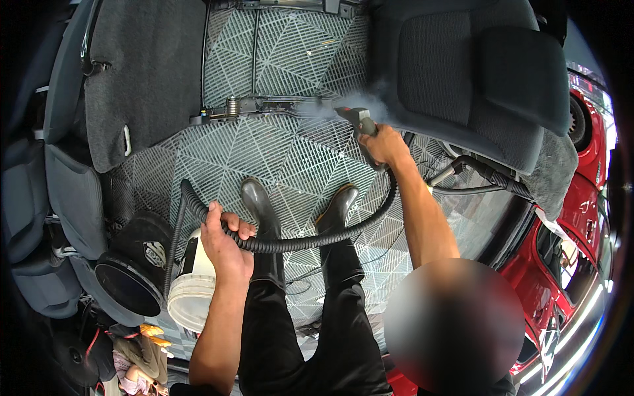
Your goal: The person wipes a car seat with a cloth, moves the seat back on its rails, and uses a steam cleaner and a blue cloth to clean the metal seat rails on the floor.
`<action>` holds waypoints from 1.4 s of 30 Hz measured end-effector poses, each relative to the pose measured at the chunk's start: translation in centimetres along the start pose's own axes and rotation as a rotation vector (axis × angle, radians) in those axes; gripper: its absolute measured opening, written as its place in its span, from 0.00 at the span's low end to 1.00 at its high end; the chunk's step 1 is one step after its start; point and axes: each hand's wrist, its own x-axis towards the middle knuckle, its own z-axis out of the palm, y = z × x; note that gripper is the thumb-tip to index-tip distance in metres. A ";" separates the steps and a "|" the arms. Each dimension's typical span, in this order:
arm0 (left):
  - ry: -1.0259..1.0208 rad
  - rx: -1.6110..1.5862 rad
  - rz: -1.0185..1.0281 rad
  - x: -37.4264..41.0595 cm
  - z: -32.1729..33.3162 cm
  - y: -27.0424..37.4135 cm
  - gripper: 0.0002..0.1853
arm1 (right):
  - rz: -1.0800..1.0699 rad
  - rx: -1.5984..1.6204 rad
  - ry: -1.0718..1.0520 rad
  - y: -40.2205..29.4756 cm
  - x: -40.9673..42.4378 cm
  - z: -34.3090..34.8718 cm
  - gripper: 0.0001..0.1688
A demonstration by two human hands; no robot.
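My right hand (388, 145) grips the handle of a steam gun (365, 126), its nozzle towards the left. White vapour surrounds the nozzle and drifts over the metal seat rail (277, 106). A black corrugated hose (317, 242) runs from the gun in a loop across my legs to my left hand (229, 242), whose fingers are around it. Right of the gun lies a dark cloth car seat (436, 74). At the rail's other end is a carpet-backed seat part (148, 74).
A black bucket (133, 267) and a white plastic bucket (190, 302) stand at my left, near more car seats (74, 198). A vacuum hose (495, 178) lies beside the right seat. A red car (579, 198) is far right. Another person (138, 364) is at lower left.
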 end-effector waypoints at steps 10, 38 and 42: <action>-0.005 0.027 0.024 -0.5 0.2 -0.1 0.14 | 0.129 0.289 0.074 6.2 -4.0 4.7 0.40; -0.035 0.065 0.054 -0.2 -0.2 -0.9 0.13 | 0.106 0.348 0.214 5.7 -3.5 6.9 0.44; -0.035 0.064 0.059 0.1 0.0 -0.5 0.15 | 0.039 0.351 0.201 5.0 -3.1 7.0 0.44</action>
